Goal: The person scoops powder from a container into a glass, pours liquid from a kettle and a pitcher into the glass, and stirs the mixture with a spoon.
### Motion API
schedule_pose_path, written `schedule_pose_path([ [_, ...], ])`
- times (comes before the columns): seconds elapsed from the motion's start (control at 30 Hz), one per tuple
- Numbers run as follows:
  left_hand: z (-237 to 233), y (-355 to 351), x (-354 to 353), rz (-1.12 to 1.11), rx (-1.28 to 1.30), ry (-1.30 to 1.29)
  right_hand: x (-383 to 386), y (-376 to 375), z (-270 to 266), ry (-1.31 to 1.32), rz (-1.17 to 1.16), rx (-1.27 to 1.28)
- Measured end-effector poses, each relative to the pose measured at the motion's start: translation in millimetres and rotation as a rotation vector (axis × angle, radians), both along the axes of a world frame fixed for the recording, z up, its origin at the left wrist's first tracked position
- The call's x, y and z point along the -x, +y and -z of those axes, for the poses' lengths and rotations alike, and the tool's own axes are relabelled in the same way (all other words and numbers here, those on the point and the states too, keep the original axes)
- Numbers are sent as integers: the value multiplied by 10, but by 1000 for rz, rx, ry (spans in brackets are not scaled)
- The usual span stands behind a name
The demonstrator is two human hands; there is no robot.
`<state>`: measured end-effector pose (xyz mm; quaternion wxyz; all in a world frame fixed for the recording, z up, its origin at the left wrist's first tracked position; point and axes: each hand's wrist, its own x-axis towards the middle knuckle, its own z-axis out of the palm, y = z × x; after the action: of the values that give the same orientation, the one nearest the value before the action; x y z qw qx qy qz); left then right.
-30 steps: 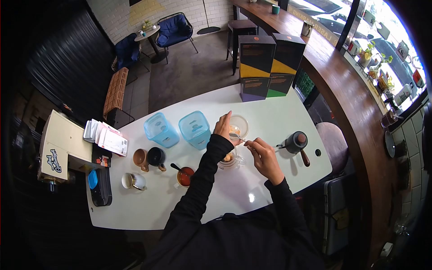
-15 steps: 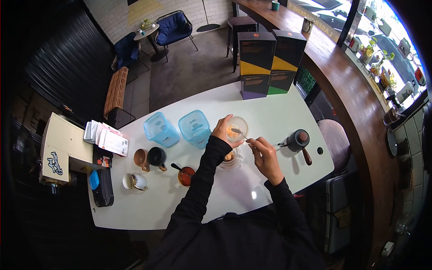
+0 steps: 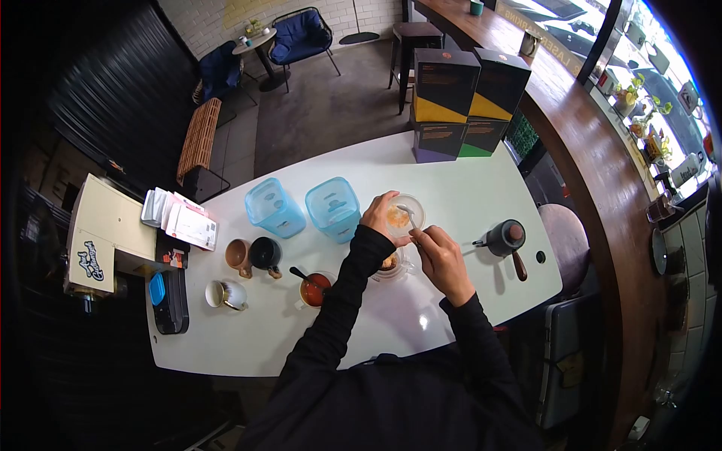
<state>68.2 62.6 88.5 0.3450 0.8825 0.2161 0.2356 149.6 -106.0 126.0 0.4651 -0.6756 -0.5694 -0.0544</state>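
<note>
My left hand [image 3: 379, 214] is wrapped round a clear round container [image 3: 417, 203], tilted so that its inside faces me. Some pale orange food [image 3: 396, 218] clings inside it. Between the fingers of my right hand [image 3: 444, 261] is the handle of a metal spoon [image 3: 411, 219], whose head is inside the container. Just below, partly hidden by my hands, a clear glass cup [image 3: 392, 273] on the white table holds brown, crumbly food [image 3: 389, 261]. Left of my left forearm stands a cup of red sauce [image 3: 313, 292] with a dark spoon [image 3: 299, 273] in it.
Two blue translucent tubs [image 3: 275, 209] stand beyond my left arm. Several mugs [image 3: 265, 255] sit at the left, near a black tray [image 3: 174, 304] and a beige machine [image 3: 101, 233]. A wooden-handled pot [image 3: 505, 238] is at the right. Stacked black boxes [image 3: 445, 83] rise at the far edge.
The spoon's head has shifted within the container, from pointing left to pointing toward its far side. My right hand has turned with it. The whole view has shifted slightly.
</note>
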Motion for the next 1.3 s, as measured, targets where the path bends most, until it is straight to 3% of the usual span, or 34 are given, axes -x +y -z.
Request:
schedule_pose_path([
  [0.13, -40, -35, 18, -9, 17, -6, -6, -3, -8, 8, -9, 4],
  [0.3, -40, -59, 15, -39, -2, -48, -44, 33, 114, 254, 55, -27],
  [0.7, -35, -64, 27, -58, 16, -32, -96, 19, 190, 460, 103, -32],
  [1.0, -55, -75, 15, -43, 38, -26, 10, 27, 133, 266, 173, -50],
  [1.3, -69, -96, 30, -58, 38, 2, 0, -41, 100, 330, 35, 48],
])
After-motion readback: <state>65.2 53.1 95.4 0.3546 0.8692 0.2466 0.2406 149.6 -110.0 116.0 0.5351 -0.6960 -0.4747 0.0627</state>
